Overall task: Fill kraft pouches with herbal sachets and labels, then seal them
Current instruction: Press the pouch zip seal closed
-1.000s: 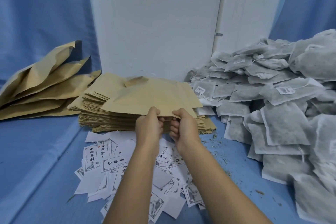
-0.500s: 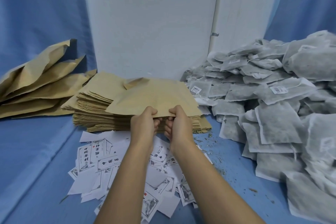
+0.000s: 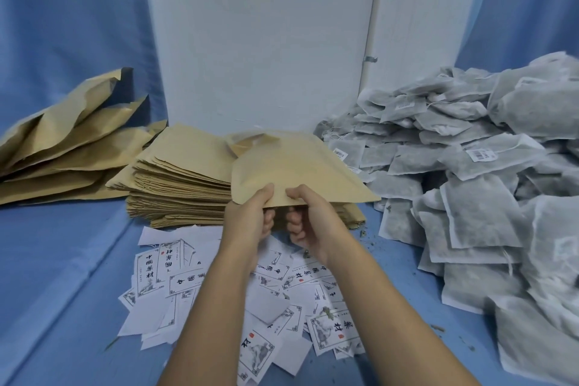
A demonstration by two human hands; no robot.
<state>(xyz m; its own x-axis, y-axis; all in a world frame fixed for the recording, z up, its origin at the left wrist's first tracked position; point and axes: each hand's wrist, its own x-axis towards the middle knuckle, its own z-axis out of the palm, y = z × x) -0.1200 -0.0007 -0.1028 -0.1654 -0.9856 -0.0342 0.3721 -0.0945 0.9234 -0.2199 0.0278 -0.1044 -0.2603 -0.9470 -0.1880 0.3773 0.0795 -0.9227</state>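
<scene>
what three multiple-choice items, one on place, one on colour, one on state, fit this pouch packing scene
1. Relative to the stack of flat brown kraft pouches, the heap of grey mesh herbal sachets lies:
A. left
B. right
C. on top

2. The cloth under the white printed paper labels is:
A. blue
B. red
C. green

3. The lifted brown kraft pouch is:
A. lying untouched
B. pinched at its near edge by left hand and right hand
C. tucked under the labels

Answers:
1. B: the sachets fill the right side, beside the stack.
2. A: blue shows all round the labels.
3. B: both thumbs press on the pouch's near edge.
</scene>
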